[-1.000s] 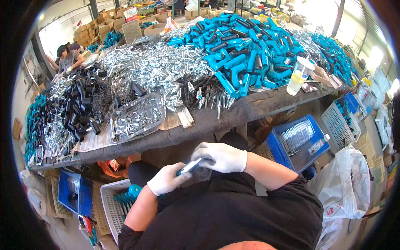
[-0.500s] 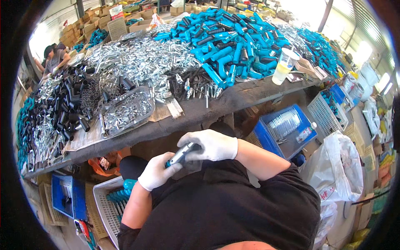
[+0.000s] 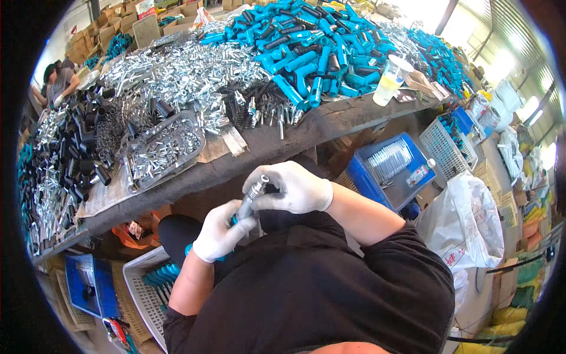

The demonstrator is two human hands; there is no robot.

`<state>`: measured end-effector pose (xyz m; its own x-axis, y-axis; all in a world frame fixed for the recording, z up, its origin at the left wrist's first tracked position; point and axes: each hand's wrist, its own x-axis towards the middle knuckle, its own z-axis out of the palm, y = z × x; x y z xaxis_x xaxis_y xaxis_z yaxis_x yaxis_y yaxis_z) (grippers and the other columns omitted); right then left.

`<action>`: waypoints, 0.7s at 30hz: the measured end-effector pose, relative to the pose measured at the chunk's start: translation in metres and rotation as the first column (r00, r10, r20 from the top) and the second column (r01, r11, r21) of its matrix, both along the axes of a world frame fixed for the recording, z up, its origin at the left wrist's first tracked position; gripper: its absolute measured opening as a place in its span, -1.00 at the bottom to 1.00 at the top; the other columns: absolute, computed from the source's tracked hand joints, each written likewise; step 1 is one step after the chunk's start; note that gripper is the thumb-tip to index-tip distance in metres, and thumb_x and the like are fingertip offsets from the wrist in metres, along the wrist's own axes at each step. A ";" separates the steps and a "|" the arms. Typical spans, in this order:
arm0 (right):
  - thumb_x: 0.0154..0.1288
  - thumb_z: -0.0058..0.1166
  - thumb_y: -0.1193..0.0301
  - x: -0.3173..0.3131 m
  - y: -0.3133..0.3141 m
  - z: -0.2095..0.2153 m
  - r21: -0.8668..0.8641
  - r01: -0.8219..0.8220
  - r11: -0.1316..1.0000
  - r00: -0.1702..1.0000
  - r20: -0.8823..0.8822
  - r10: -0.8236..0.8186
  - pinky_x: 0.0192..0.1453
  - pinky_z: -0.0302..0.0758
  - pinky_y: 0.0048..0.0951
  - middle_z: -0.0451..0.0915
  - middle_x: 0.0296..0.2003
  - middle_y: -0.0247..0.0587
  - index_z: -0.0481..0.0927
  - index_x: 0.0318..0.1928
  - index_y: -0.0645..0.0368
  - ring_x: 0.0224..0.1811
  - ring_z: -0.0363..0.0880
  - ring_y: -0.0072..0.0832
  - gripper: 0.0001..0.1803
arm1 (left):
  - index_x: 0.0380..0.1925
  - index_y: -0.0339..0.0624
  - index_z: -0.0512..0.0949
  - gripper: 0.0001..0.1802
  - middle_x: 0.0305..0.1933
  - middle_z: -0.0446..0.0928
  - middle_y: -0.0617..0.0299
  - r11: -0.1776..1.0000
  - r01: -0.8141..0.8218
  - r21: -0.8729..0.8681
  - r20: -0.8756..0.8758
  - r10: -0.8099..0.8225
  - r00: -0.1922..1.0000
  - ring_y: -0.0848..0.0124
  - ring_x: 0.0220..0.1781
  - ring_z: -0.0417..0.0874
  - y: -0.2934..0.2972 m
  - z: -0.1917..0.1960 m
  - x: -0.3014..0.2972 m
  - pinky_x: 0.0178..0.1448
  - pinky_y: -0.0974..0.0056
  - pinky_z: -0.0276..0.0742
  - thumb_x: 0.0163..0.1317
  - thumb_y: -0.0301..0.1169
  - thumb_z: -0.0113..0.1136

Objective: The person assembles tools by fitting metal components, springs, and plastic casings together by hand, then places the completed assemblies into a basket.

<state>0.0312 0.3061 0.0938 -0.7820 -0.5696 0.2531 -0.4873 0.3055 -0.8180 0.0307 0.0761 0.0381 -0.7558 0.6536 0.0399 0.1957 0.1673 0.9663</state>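
Observation:
In front of my torso, both white-gloved hands hold one tube-shaped metal tool (image 3: 248, 203). Its body is smooth grey, its upper end is silver, stepped and ringed with a round tip, and a bit of teal shows at the lower end. My left hand (image 3: 224, 231) is wrapped round that lower end and hides part of it. Higher up, my right hand (image 3: 292, 187) has its fingers closed about the ringed silver end. The tool leans slightly right, apart from the bench.
The bench (image 3: 283, 137) carries heaps of silver metal parts (image 3: 171, 71), teal handles (image 3: 318, 56), black sleeves (image 3: 73, 133) and a small-parts tray (image 3: 197, 144). A cup (image 3: 390, 82) stands near its edge. Blue bins (image 3: 368, 183), a white basket (image 3: 132, 274) and a sack (image 3: 463, 221) surround me. Another person (image 3: 59, 82) works far left.
The tool has swung more upright, and its ringed silver tip now shows above my right fingers. Both hands stay on it. The whole view has shifted a little.

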 end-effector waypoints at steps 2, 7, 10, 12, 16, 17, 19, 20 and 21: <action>0.19 0.29 0.42 -0.009 -0.002 -0.011 -0.151 0.087 0.985 0.988 0.141 -0.065 -0.02 0.51 -0.48 0.64 -0.23 -0.23 0.54 -0.07 0.23 -0.16 0.60 -0.56 -0.68 | -0.18 -0.28 0.56 -0.70 -0.33 0.58 0.01 0.990 -0.137 -0.029 -0.252 0.126 0.959 0.13 -0.33 0.63 0.012 -0.004 -0.009 -0.19 0.22 0.53 0.13 -0.34 0.30; 0.12 0.28 0.50 -0.031 -0.019 0.000 0.047 0.141 0.989 0.990 0.009 -0.141 -0.05 0.52 -0.45 0.56 -0.13 -0.21 0.52 -0.02 0.25 -0.11 0.55 -0.53 -0.62 | -0.21 -0.27 0.53 -0.67 -0.25 0.57 -0.03 0.868 -0.481 0.123 -0.525 0.468 0.711 0.14 -0.23 0.64 0.010 -0.014 -0.018 -0.12 0.21 0.53 0.11 -0.30 0.32; -0.06 0.44 0.19 -0.049 -0.013 -0.041 0.162 0.017 0.987 0.997 0.065 -0.028 0.03 0.54 -0.34 0.55 -0.04 0.01 0.36 0.22 0.21 -0.07 0.61 -0.28 -0.16 | -0.24 -0.21 0.42 -0.83 -0.36 0.55 0.21 0.622 -0.558 0.550 0.078 0.626 0.776 0.45 -0.35 0.54 0.004 -0.020 -0.033 -0.19 0.35 0.45 0.34 -0.34 0.07; -0.10 0.45 0.16 -0.051 -0.010 -0.063 0.439 -0.074 0.896 0.997 0.025 0.071 0.14 0.48 -0.27 0.51 0.06 0.08 0.32 0.26 0.20 0.06 0.55 -0.14 -0.09 | -0.26 -0.22 0.38 -0.75 -0.33 0.52 0.11 0.317 -0.715 0.623 0.465 0.584 0.665 0.26 -0.25 0.59 -0.004 -0.019 -0.045 -0.01 0.12 0.52 0.41 -0.24 -0.02; -0.05 0.41 0.19 -0.052 0.001 -0.101 0.316 -0.103 0.943 0.949 0.316 -0.002 0.24 0.40 -0.30 0.52 0.05 0.03 0.35 0.23 0.22 0.15 0.50 -0.17 -0.16 | -0.23 -0.21 0.32 -0.65 -0.29 0.47 -0.04 -0.057 -0.867 0.495 0.841 0.285 0.461 -0.10 0.04 0.54 -0.011 -0.055 -0.060 0.22 -0.24 0.43 0.42 -0.11 -0.06; -0.01 0.39 0.20 -0.053 0.007 -0.111 0.243 -0.092 0.966 0.904 0.428 -0.022 0.22 0.41 -0.32 0.54 0.02 -0.01 0.36 0.20 0.24 0.14 0.51 -0.23 -0.21 | -0.20 -0.20 0.31 -0.65 -0.22 0.47 -0.10 -0.039 -0.872 0.489 0.855 0.221 0.469 -0.14 0.07 0.52 -0.010 -0.068 -0.057 0.25 -0.22 0.41 0.42 -0.10 -0.07; 0.08 0.31 0.30 -0.044 0.006 -0.126 -0.151 0.123 0.981 0.741 0.671 0.011 0.06 0.51 -0.31 0.56 -0.10 -0.08 0.31 0.15 0.29 -0.12 0.60 -0.34 -0.32 | -0.20 -0.20 0.30 -0.62 -0.10 0.46 -0.16 -0.002 -0.884 0.467 0.882 0.079 0.465 -0.15 0.07 0.52 -0.006 -0.091 -0.047 0.26 -0.19 0.40 0.42 -0.06 -0.09; 0.09 0.30 0.34 -0.044 0.009 -0.133 -0.209 0.219 0.953 0.698 0.716 -0.003 -0.01 0.53 -0.34 0.56 -0.14 -0.08 0.30 0.16 0.28 -0.19 0.61 -0.38 -0.34 | -0.09 -0.24 0.32 -0.53 -0.04 0.46 -0.20 0.082 -0.936 0.343 0.924 0.151 0.352 -0.14 0.09 0.51 -0.002 -0.103 -0.042 0.19 -0.15 0.46 0.41 0.00 -0.10; 0.10 0.28 0.38 -0.046 0.019 -0.141 -0.254 0.323 0.912 0.651 0.759 -0.020 -0.07 0.55 -0.37 0.57 -0.18 -0.08 0.28 0.16 0.27 -0.26 0.61 -0.43 -0.35 | 0.09 -0.29 0.29 -0.41 -0.08 0.50 -0.19 0.281 -0.930 0.237 0.919 0.244 0.308 -0.10 0.04 0.55 0.002 -0.095 -0.034 0.08 -0.12 0.53 0.39 0.05 -0.08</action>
<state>-0.0149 0.3247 -0.0473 -0.8671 -0.4000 -0.2971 0.3433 -0.0475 -0.9380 -0.0038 0.0785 -0.0572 -0.8488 -0.0379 -0.5273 -0.2886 -0.8024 0.5224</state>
